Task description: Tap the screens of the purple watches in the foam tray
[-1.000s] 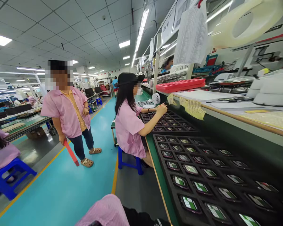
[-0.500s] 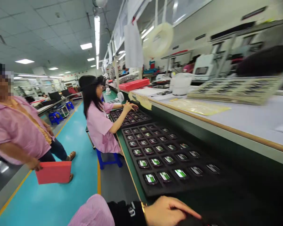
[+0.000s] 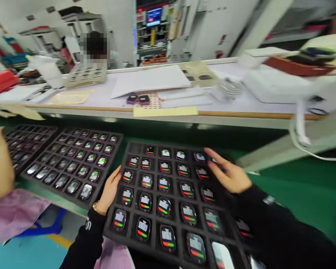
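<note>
Left hand [image 3: 109,192] now at left edge of black foam tray [image 3: 155,193], right hand [image 3: 230,178] newly in view at upper right. Right fingers slightly parted; cannot tell either grip. Tray over green table [image 3: 291,198], smartwatches [image 3: 164,205] in pockets: best kept level, sides supported evenly.

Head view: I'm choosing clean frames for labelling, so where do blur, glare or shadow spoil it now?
In the head view, the reddish-brown item at upper right is smeared; in the same view, a device near the bottom edge of the black tray looks washed out, apparently by glare; also there, the space under the shelf is darkly shadowed.
</note>
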{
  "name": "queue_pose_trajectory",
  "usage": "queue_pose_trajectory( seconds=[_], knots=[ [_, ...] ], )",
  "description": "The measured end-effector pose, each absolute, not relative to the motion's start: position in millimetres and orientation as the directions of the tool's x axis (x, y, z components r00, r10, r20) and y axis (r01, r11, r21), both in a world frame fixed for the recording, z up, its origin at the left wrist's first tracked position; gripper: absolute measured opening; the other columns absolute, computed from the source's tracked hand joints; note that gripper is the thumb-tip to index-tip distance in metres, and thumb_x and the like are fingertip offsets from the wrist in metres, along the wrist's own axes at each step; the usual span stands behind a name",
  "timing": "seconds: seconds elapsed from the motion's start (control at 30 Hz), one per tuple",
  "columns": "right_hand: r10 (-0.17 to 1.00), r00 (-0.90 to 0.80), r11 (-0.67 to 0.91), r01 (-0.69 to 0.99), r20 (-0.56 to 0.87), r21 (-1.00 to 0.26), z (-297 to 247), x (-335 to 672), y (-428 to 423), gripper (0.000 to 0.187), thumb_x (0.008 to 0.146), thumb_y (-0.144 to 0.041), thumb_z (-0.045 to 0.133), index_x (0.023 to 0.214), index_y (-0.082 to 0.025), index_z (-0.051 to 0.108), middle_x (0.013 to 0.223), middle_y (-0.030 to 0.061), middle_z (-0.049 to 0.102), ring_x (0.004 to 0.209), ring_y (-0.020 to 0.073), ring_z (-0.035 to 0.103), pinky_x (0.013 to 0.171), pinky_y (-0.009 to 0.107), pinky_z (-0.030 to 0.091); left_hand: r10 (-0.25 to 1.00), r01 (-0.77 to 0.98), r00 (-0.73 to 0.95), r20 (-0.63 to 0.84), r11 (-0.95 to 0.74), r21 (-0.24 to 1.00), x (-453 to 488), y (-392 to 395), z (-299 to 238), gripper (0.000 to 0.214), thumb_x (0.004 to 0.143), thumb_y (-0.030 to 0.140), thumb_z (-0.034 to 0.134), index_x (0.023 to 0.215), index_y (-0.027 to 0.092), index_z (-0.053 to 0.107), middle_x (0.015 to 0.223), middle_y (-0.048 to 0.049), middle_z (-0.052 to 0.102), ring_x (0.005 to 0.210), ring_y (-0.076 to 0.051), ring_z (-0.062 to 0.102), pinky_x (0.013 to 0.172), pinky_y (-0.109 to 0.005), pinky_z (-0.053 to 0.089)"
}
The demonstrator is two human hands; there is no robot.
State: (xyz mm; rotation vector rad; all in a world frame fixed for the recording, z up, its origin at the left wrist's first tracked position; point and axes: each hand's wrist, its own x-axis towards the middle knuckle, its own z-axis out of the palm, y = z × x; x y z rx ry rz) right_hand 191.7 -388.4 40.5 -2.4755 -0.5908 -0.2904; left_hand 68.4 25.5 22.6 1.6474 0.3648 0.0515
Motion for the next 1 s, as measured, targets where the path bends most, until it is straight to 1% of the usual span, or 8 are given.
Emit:
queue_pose_trajectory(
  seconds=[0.07,0.1,0.2,0.3,0.53,0.73,0.83,1.0],
  knots=[
    [0.403,0.86,-0.713,0.51,0.313,-0.482,36,195,-377,0.052,0.102,-0.03,0.035,0.152,-0.017,0.042,0.145,0.0104,0.055,0.135,0.026,0.051,0.118,0.043,0.041,0.283,0.202,0.943,-0.175,-0.07,0.977,73,26,25,0.058,0.09,0.046,0.053,0.139,0.014,0.056,0.149,-0.0087,0.053,0.142,-0.026,0.045,0.127,-0.043,0.028],
    [0.493,0.819,-0.666,0.573,0.295,-0.477,34,199,-369,0.056,0.101,-0.027,0.034,0.155,-0.013,0.036,0.145,0.0128,0.054,0.137,0.0271,0.049,0.121,0.048,0.036,0.291,0.202,0.941,-0.173,-0.074,0.977,74,26,26,0.057,0.09,0.045,0.053,0.138,0.014,0.057,0.148,-0.009,0.054,0.141,-0.026,0.047,0.126,-0.043,0.029],
    [0.546,0.789,-0.64,0.61,0.282,-0.467,32,211,-343,0.059,0.098,-0.019,0.033,0.157,-0.017,0.034,0.142,0.0107,0.057,0.136,0.0273,0.05,0.122,0.058,0.029,0.313,0.209,0.934,-0.175,-0.081,0.974,73,25,30,0.055,0.09,0.044,0.054,0.136,0.014,0.059,0.147,-0.0089,0.055,0.14,-0.026,0.048,0.125,-0.043,0.031],
    [0.571,0.773,-0.631,0.628,0.275,-0.455,31,216,-324,0.06,0.094,-0.014,0.036,0.154,-0.02,0.042,0.14,0.0104,0.059,0.139,0.029,0.046,0.12,0.063,0.029,0.324,0.214,0.93,-0.176,-0.085,0.973,73,25,32,0.053,0.089,0.042,0.055,0.134,0.014,0.061,0.145,-0.0085,0.057,0.138,-0.026,0.05,0.125,-0.043,0.033],
    [0.63,0.729,-0.604,0.677,0.268,-0.42,25,224,-291,0.053,0.094,-0.015,0.04,0.145,-0.018,0.053,0.145,0.0116,0.055,0.143,0.0291,0.04,0.121,0.062,0.027,0.322,0.199,0.934,-0.155,-0.108,0.974,73,25,34,0.05,0.091,0.042,0.055,0.133,0.016,0.062,0.145,-0.0073,0.057,0.139,-0.025,0.049,0.124,-0.043,0.033],
    [0.65,0.717,-0.612,0.69,0.25,-0.388,16,232,-274,0.051,0.092,-0.017,0.042,0.139,-0.007,0.056,0.138,0.0202,0.059,0.141,0.033,0.042,0.119,0.065,0.029,0.313,0.187,0.939,-0.141,-0.121,0.975,73,26,33,0.05,0.091,0.042,0.055,0.132,0.016,0.063,0.144,-0.0076,0.058,0.137,-0.025,0.051,0.124,-0.041,0.033],
    [0.647,0.72,-0.618,0.687,0.25,-0.381,18,232,-278,0.051,0.091,-0.018,0.045,0.14,-0.011,0.056,0.138,0.0178,0.059,0.141,0.0325,0.042,0.118,0.064,0.031,0.318,0.186,0.938,-0.139,-0.124,0.975,73,27,31,0.048,0.091,0.041,0.055,0.131,0.017,0.064,0.143,-0.0072,0.059,0.137,-0.025,0.051,0.124,-0.042,0.034],
    [0.592,0.759,-0.653,0.649,0.271,-0.39,31,229,-307,0.051,0.094,-0.018,0.041,0.142,-0.015,0.055,0.141,0.0133,0.058,0.143,0.0307,0.039,0.122,0.063,0.026,0.317,0.188,0.938,-0.139,-0.128,0.974,73,27,30,0.049,0.091,0.042,0.055,0.131,0.017,0.064,0.143,-0.0079,0.059,0.137,-0.025,0.051,0.124,-0.042,0.034]
  ],
)
